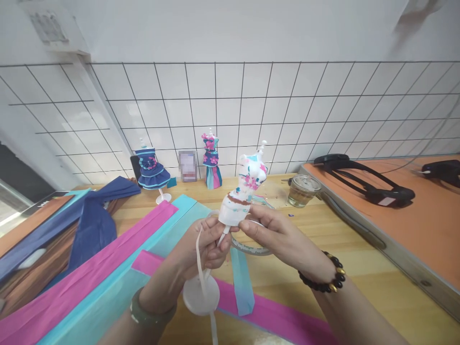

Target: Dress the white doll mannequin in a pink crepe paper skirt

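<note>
Left grip (210, 249) clenched around the thin white pole of a miniature mannequin (244, 196), with a white ribbon (199, 249) trailing past the fingers toward the round white base (201, 296) just below. Right grip (276, 235) pinched on the lower hem of the mannequin's white floral dress, directly beside the left, the figure tilted up and away between both. Under the two grips, a pale wooden counter (359, 278), strewn with long strips of pink crepe paper (86, 282) and turquoise crepe paper (104, 302) running off to the left, plus dark blue paper (93, 225) farther left still. Beneath the right grip, a roll of white tape (251, 247) lying flat. Beyond the grips, toward the wall, a small glass jar (302, 190), a blue-dressed mannequin (153, 172) and a pink-and-teal mannequin (212, 165), standing apart from one another. Well to the right, a raised orange board (424, 225) bearing a black glue gun (362, 179). Behind everything, a white wall fronted by a black wire grid (251, 110). Dark beaded bracelet on the right wrist, greenish bangle on the left.
</note>
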A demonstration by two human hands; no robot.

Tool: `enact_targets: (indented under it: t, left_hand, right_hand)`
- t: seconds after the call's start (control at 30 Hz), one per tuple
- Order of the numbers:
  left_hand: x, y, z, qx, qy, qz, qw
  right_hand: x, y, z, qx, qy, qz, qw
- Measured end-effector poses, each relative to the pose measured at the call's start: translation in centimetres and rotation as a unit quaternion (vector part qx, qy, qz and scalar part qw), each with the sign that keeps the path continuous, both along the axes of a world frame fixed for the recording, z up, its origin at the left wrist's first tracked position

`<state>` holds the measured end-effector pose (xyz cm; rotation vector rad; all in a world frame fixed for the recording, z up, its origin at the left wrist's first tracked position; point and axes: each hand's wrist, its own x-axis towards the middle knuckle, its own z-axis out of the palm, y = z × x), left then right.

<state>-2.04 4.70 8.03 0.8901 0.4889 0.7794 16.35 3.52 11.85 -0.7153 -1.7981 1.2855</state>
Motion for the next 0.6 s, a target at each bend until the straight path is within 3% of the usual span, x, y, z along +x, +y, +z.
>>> enact_targets:
  t: [0.2, 0.33, 0.5, 0.6]
  left_hand:
    - [-0.2, 0.6, 0.4, 0.077, 0.075, 0.034, 0.994]
    - [-1.5, 1.2, 1.3, 0.179, 0.167, 0.107, 0.964]
    - [-2.5, 1.4, 1.8, 0.134, 0.144, 0.163, 0.967]
    - [-2.2, 1.1, 2.1, 0.183, 0.209, 0.175, 0.945]
  right_hand:
    - [0.2, 0.3, -0.4, 0.003, -0.024, -0.027, 0.999]
    - [0.4, 0.4, -0.4, 0.001, -0.048, -0.036, 0.998]
    - [0.4, 0.3, -0.3, -0.015, -0.084, -0.067, 0.994]
    - [0.3, 0.3, -0.3, -0.029, -0.096, -0.080, 0.992]
